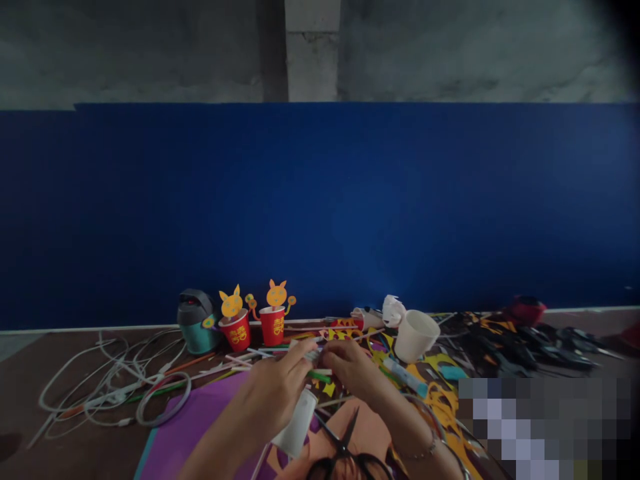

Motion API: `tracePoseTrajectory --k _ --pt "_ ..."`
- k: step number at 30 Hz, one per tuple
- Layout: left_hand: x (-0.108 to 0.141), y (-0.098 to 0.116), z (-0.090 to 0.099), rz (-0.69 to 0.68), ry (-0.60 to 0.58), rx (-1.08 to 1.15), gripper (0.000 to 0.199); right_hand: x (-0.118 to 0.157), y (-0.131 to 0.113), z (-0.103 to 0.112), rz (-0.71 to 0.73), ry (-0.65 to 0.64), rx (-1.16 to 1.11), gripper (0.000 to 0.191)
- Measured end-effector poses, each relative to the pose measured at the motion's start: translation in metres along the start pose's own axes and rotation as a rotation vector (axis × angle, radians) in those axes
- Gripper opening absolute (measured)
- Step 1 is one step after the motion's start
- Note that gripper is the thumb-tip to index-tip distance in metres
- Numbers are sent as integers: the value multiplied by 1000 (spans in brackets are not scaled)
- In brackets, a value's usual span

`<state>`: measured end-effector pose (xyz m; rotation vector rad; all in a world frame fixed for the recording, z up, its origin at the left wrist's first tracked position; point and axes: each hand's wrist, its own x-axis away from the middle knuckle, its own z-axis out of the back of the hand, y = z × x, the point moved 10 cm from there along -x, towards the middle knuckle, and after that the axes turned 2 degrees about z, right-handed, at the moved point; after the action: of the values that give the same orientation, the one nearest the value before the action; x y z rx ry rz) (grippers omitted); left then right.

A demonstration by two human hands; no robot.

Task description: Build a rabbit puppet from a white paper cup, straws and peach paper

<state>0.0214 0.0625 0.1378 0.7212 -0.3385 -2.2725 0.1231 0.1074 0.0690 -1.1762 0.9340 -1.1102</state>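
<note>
My left hand [281,387] and my right hand [356,373] meet over the cluttered table, fingers bent and closed. A small whitish piece [313,355] shows between the fingertips, too dim to name. Just below it is a short green strip [319,377]; I cannot tell whether a hand touches it. A white cup [299,427] lies tilted beneath my left hand. Black-handled scissors [343,445] lie half spread on peach paper [377,427], close in front of me. Left of my left forearm spreads purple paper [193,427].
Two red paper cups [273,328] with orange cat-like cutouts stand at the back, beside a teal and grey device [197,327]. White cables [100,373] coil at left. A white cup [417,337], a glue stick [405,377], yellow scraps [453,413] and several dark tools [545,350] lie right.
</note>
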Motion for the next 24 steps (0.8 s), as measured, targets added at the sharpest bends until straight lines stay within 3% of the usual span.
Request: tracePoseTrajectory --k 3,6,10,13,17,20,24 --pt "1 5 -14 -35 -134 -217 27 -2 3 3 -16 11 -19 16" --pt "0 8 -14 -33 -149 -199 27 -3 -2 6 13 50 -79 20" --pt "-4 6 1 24 -22 88 23 0 -10 10 40 109 -187 21" --pt "-5 -7 11 124 93 409 21 3 -16 8 68 103 -334 17" --pt "-2 -28 8 264 131 790 26 7 -18 2 62 70 -498 12" --pt "-1 -33 6 297 109 866 28 7 -17 -3 52 27 -482 15" --pt "-1 -34 17 305 139 805 26 5 -18 1 83 37 -471 20"
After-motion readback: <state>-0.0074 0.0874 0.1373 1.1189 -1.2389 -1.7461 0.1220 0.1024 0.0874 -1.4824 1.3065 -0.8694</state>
